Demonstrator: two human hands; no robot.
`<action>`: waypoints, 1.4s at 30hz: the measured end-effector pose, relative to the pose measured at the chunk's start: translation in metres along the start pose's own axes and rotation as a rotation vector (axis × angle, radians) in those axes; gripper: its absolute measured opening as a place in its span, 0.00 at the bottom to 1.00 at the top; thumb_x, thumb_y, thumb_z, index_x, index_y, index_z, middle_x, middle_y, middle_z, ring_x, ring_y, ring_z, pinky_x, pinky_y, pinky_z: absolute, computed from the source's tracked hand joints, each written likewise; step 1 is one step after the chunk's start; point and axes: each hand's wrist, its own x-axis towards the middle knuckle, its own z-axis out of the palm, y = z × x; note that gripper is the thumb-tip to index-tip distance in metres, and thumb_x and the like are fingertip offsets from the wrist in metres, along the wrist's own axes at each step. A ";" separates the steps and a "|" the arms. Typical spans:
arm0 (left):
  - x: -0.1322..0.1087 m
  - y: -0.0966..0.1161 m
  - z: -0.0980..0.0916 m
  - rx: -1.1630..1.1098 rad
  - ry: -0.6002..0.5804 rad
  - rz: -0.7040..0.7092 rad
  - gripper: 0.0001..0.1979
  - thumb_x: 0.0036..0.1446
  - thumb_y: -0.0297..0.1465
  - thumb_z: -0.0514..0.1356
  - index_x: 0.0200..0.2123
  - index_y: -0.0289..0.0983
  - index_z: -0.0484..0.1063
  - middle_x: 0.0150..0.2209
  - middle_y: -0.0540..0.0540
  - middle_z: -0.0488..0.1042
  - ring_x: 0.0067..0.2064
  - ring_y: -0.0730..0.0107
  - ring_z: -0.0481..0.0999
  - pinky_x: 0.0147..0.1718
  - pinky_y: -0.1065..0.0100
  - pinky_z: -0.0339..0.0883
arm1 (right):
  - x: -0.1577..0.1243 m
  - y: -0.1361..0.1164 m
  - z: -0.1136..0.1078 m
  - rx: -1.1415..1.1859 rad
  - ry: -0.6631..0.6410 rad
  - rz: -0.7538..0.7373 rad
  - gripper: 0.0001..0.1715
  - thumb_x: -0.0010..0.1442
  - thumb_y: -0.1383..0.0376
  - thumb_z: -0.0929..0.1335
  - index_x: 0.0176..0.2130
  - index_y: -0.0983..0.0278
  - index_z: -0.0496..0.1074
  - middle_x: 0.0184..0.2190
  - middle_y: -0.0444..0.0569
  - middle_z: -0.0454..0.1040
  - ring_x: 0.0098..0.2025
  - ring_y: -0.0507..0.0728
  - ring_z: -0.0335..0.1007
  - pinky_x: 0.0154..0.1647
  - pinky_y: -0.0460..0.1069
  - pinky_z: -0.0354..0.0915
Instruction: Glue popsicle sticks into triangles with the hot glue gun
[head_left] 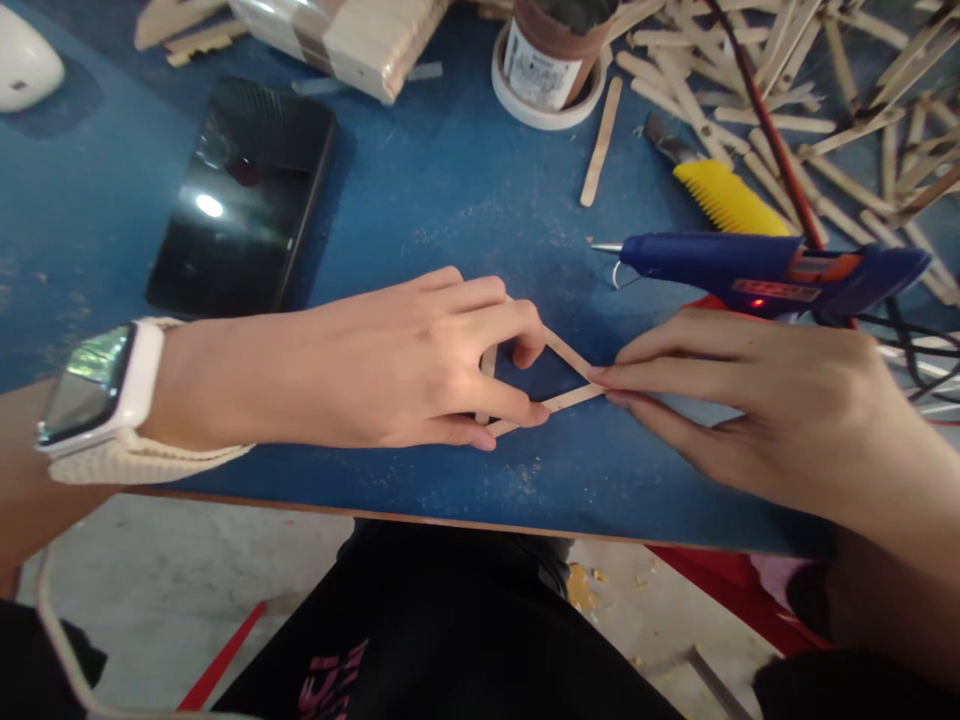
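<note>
A triangle of wooden craft sticks [568, 351] lies on the blue table near its front edge. My left hand [442, 360] rests over its left side, fingers bent and pressing on the sticks, hiding part of that side. At the right corner, where two sticks meet, my right hand [750, 390] pinches the tip between thumb and fingers. Just beyond my right hand lies a blue hot glue gun [705, 262], its small red light lit and its metal nozzle pointing left.
Behind the glue gun are a yellow-handled tool [727, 195] and a pile of loose craft sticks [825, 110]. A single stick [601, 142] lies near a brown jar [551, 60] on a white dish. A black phone [244, 195] and a wrapped stick bundle [375, 40] are at the left.
</note>
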 end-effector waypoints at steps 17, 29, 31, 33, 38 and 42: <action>-0.003 0.008 -0.006 -0.039 -0.004 -0.038 0.19 0.70 0.32 0.66 0.61 0.52 0.82 0.57 0.42 0.77 0.53 0.54 0.78 0.52 0.56 0.71 | 0.000 -0.001 0.000 -0.027 -0.006 0.014 0.10 0.73 0.72 0.71 0.48 0.58 0.80 0.46 0.45 0.86 0.41 0.54 0.85 0.43 0.49 0.81; -0.002 0.009 -0.005 0.054 -0.026 -0.030 0.20 0.70 0.34 0.67 0.63 0.52 0.81 0.59 0.42 0.76 0.54 0.54 0.77 0.52 0.55 0.71 | -0.002 -0.002 0.001 0.011 -0.014 0.057 0.12 0.73 0.72 0.71 0.49 0.55 0.82 0.47 0.44 0.86 0.42 0.57 0.85 0.42 0.52 0.81; -0.002 0.010 -0.006 0.067 -0.037 -0.028 0.19 0.71 0.34 0.66 0.63 0.51 0.81 0.59 0.41 0.75 0.54 0.53 0.77 0.52 0.55 0.71 | -0.001 -0.002 0.001 0.009 -0.013 0.050 0.12 0.72 0.72 0.71 0.49 0.56 0.82 0.47 0.45 0.86 0.42 0.57 0.85 0.42 0.52 0.82; -0.002 0.010 -0.006 0.078 -0.044 -0.023 0.19 0.72 0.34 0.65 0.63 0.51 0.81 0.60 0.40 0.75 0.54 0.53 0.77 0.51 0.55 0.71 | 0.000 -0.002 0.001 0.007 -0.019 0.050 0.12 0.73 0.72 0.71 0.49 0.56 0.81 0.46 0.44 0.86 0.42 0.57 0.85 0.42 0.52 0.82; -0.002 0.010 -0.005 0.052 -0.025 -0.040 0.19 0.71 0.34 0.67 0.63 0.52 0.81 0.60 0.41 0.76 0.54 0.53 0.77 0.51 0.56 0.71 | -0.003 0.001 0.000 0.021 0.001 0.015 0.10 0.72 0.73 0.72 0.49 0.59 0.80 0.45 0.45 0.85 0.42 0.55 0.84 0.42 0.50 0.80; -0.002 0.010 -0.004 0.038 -0.009 -0.046 0.18 0.70 0.33 0.68 0.61 0.52 0.82 0.59 0.42 0.76 0.54 0.53 0.77 0.51 0.56 0.71 | 0.004 0.000 0.004 0.047 0.009 0.000 0.09 0.72 0.74 0.72 0.48 0.61 0.80 0.45 0.45 0.85 0.42 0.53 0.84 0.43 0.48 0.79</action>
